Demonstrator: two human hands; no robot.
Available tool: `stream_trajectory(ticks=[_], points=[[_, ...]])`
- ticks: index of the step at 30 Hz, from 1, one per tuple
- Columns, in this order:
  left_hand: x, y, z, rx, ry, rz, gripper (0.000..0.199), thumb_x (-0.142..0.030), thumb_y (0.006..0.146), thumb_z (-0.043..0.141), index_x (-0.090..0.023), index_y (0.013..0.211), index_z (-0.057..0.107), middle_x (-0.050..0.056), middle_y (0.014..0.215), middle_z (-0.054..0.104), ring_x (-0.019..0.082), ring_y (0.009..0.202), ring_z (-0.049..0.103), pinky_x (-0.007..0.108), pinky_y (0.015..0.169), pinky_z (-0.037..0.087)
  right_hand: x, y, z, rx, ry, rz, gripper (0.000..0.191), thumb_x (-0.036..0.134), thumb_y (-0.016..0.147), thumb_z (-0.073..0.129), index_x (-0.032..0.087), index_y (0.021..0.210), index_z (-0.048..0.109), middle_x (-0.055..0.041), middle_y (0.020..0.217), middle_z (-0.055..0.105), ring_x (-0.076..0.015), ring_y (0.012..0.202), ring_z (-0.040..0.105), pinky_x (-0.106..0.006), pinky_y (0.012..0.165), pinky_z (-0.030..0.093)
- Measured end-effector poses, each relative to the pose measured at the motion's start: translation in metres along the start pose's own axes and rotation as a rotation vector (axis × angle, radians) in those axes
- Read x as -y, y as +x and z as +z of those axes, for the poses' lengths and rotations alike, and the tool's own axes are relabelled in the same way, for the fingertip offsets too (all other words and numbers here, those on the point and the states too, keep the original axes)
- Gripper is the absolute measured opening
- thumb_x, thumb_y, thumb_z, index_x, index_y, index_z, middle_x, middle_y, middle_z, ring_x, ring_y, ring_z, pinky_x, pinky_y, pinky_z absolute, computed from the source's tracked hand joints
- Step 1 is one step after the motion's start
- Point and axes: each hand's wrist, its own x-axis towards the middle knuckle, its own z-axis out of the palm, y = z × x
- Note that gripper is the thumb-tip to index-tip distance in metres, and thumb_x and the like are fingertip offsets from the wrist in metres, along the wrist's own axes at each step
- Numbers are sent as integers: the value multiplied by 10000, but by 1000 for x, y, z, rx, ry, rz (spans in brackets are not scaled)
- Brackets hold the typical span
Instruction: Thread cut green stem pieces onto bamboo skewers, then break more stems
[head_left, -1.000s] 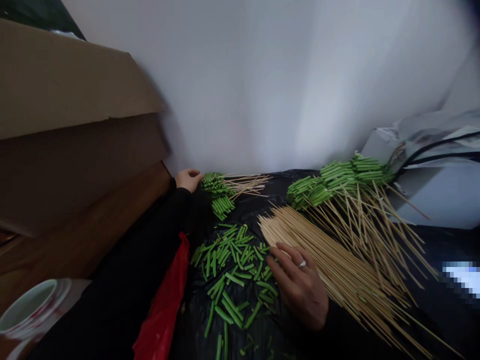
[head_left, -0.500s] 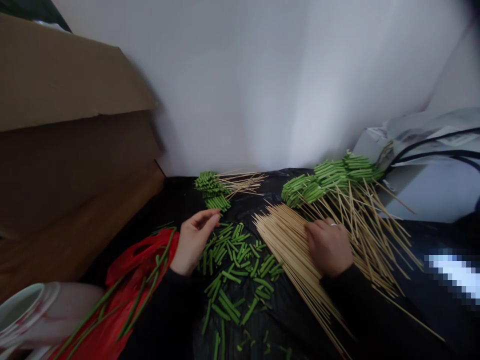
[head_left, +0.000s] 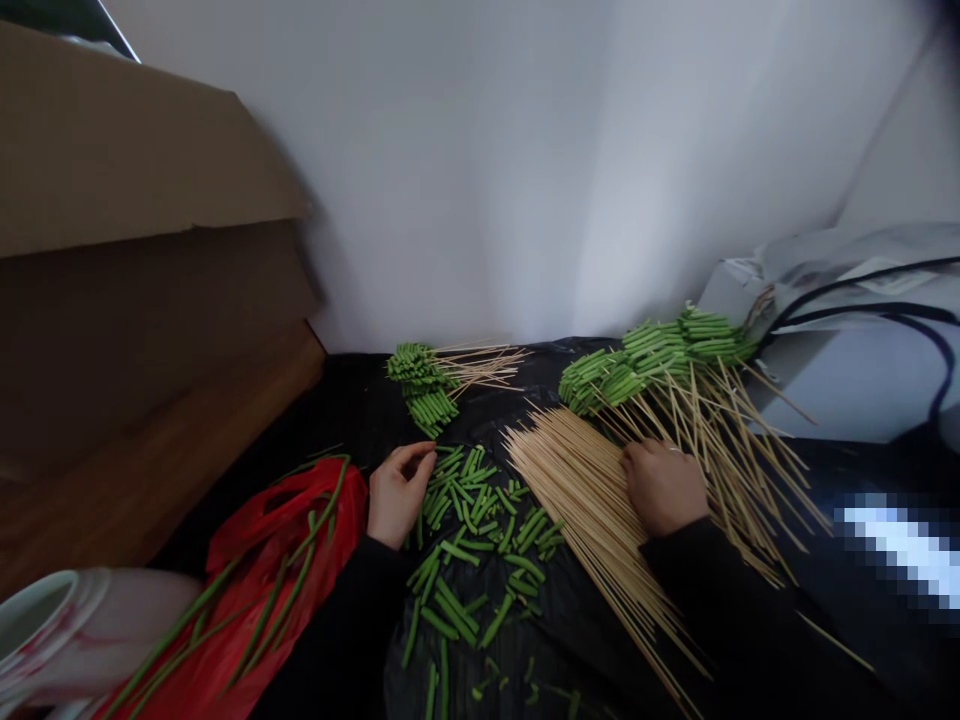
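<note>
My left hand [head_left: 401, 492] is at the left edge of a loose spread of cut green bean pieces [head_left: 459, 550], thumb and forefinger pinched together; whatever is between the tips is too small to make out. Over the right side of a thick bundle of bamboo skewers [head_left: 577, 490] lies my right hand [head_left: 664, 485], fingers curled down against the sticks. Its fingertips are partly hidden, and a ring shows on one finger. Behind my left hand is a small stack of bean skewers [head_left: 424, 380]. A larger pile of threaded bean skewers [head_left: 652, 358] lies behind my right hand.
A red plastic bag [head_left: 300, 560] with long whole beans is at left, beside a whitish jar [head_left: 112, 620] on its side. A cardboard box [head_left: 135, 150] stands far left. Black plastic sheeting [head_left: 360, 400] covers the floor up to the wall. A white box [head_left: 840, 380] stands right.
My left hand has dropped slightly from beside the small stack to the edge of the cut beans, still pinched. My right hand has shifted little on the skewers. The view has moved slightly.
</note>
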Motion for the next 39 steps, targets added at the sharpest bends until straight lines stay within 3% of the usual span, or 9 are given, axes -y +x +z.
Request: stream_trajectory(ticks=[5, 21, 25, 31, 36, 39], points=[[6, 1, 2, 5, -23, -4, 275, -378, 810, 596, -176, 953, 714, 68, 929, 715, 196, 821, 647, 307, 755, 496, 1, 1, 2, 19, 3, 33, 221, 294, 896, 471, 167, 802, 625, -90, 877, 663, -239, 875, 571, -328, 659, 282], [8, 1, 0, 5, -51, -30, 282, -385, 813, 595, -177, 960, 716, 76, 946, 720, 206, 854, 661, 317, 778, 507, 5, -1, -2, -52, 3, 47, 141, 241, 894, 477, 161, 821, 568, -87, 845, 650, -229, 835, 551, -329, 654, 256], [4, -1, -1, 6, -79, -36, 292, -399, 814, 594, -178, 957, 719, 78, 947, 720, 206, 845, 664, 310, 768, 510, 14, -6, -13, -221, 34, -98, 180, 223, 925, 430, 172, 799, 547, -67, 776, 600, -211, 798, 522, -330, 685, 284], [-11, -3, 0, 79, -249, -125, 332, -418, 767, 648, -161, 964, 720, 75, 889, 729, 182, 710, 651, 301, 693, 513, 36, -20, -26, -373, 230, -412, 190, 83, 887, 416, 183, 809, 557, -45, 755, 552, -177, 750, 488, -301, 739, 352], [-21, -5, 1, 234, -499, -216, 416, -399, 718, 709, -149, 1051, 699, 78, 869, 724, 165, 690, 636, 293, 680, 514, 49, -29, -31, -449, 328, -579, 209, 87, 905, 393, 140, 979, 581, -83, 860, 597, -196, 820, 498, -320, 764, 397], [-24, -8, 2, 328, -575, -252, 365, -377, 706, 727, -156, 996, 722, 71, 830, 726, 148, 649, 612, 279, 645, 497, 56, -32, -31, -462, 349, -674, 231, 109, 918, 392, 107, 1057, 577, -110, 926, 608, -205, 847, 499, -332, 766, 409]])
